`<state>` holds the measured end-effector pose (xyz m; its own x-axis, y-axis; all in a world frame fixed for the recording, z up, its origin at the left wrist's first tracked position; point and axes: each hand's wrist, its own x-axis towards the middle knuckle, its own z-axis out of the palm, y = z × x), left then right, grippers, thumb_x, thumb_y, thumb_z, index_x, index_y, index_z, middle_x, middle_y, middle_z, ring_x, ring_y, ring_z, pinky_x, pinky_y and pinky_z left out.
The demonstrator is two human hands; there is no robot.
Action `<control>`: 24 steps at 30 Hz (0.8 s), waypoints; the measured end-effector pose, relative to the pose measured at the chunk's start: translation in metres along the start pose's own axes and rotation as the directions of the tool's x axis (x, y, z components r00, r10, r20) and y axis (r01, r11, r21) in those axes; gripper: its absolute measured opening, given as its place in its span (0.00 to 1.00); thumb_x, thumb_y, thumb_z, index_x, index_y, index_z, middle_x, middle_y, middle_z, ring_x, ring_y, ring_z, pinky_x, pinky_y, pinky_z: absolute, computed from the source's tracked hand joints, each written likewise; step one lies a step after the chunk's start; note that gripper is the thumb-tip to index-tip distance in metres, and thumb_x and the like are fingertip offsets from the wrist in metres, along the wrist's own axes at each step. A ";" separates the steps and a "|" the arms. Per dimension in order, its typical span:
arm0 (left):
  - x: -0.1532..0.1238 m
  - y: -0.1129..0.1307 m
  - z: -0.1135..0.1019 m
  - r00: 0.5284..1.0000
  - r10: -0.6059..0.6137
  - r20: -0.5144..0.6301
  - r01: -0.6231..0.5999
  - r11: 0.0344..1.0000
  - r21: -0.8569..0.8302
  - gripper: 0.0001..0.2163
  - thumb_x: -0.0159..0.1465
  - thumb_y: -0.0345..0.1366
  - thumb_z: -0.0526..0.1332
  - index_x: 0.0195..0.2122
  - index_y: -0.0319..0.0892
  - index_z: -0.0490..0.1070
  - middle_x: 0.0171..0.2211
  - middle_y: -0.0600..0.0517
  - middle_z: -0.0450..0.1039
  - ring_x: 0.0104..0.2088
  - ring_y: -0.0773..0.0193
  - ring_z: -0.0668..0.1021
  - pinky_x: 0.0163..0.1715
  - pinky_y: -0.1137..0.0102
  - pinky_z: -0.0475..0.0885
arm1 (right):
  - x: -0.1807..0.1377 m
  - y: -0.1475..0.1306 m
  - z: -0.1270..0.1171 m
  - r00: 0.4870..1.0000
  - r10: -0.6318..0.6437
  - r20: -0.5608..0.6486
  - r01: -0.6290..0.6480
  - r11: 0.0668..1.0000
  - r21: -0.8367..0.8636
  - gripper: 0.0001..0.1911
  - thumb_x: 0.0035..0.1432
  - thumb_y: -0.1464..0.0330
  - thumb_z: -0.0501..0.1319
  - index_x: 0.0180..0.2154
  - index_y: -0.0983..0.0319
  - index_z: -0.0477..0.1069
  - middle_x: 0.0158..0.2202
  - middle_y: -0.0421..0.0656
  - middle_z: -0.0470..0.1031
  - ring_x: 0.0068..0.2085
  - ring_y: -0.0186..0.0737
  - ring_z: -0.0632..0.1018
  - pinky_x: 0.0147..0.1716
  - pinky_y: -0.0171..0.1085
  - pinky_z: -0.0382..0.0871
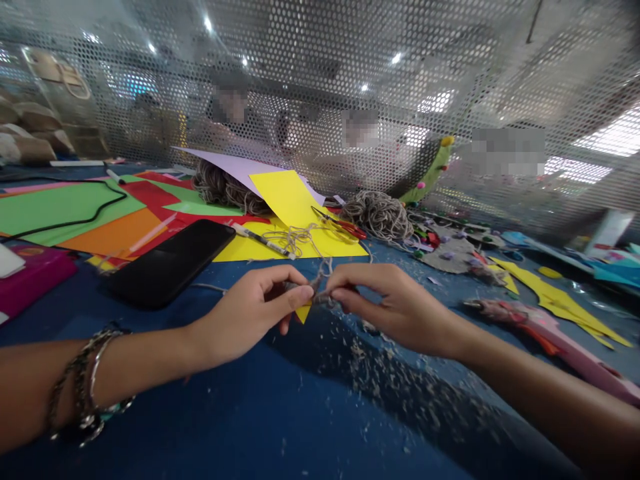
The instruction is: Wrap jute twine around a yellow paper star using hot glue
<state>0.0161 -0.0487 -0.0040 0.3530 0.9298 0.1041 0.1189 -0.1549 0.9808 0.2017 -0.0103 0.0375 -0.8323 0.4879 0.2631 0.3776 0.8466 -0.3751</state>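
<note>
Between the thumb and fingers of my left hand [260, 310] is a small yellow paper piece [303, 313], its pointed corner hanging down, with grey yarn [325, 267] around it. My right hand [395, 303] pinches a strand of that same yarn close beside the left fingertips. From the hands the yarn runs back in loose loops onto a yellow sheet [240, 248]. On that sheet lie a marker [265, 240] and red-handled scissors [350, 227]. A black phone [173, 263] lies to the left of my left hand.
Grey yarn bundles [380, 215] lie at the back. Colored paper sheets [45, 207] and a magenta box [45, 277] are at left. A pink glue gun [555, 340] and yellow cutouts [555, 293] lie at right. Yarn scraps litter the blue table [225, 413]; a perforated metal screen [320, 60] stands behind.
</note>
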 end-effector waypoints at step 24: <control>0.004 -0.001 0.002 0.991 -0.110 -0.073 0.107 0.993 -0.051 0.10 0.63 0.40 0.48 0.26 0.41 0.57 0.17 0.61 0.57 0.14 0.77 0.60 0.17 0.78 0.55 | -0.004 -0.004 -0.037 0.998 0.065 0.008 -0.065 0.994 0.082 0.10 0.53 0.67 0.53 0.22 0.62 0.65 0.18 0.37 0.63 0.20 0.27 0.63 0.18 0.29 0.57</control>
<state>0.0191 -0.0451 -0.0046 0.2687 0.9632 0.0072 0.1088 -0.0378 0.9933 0.2189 -0.0076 0.0707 -0.8093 0.5400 0.2311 0.3967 0.7926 -0.4631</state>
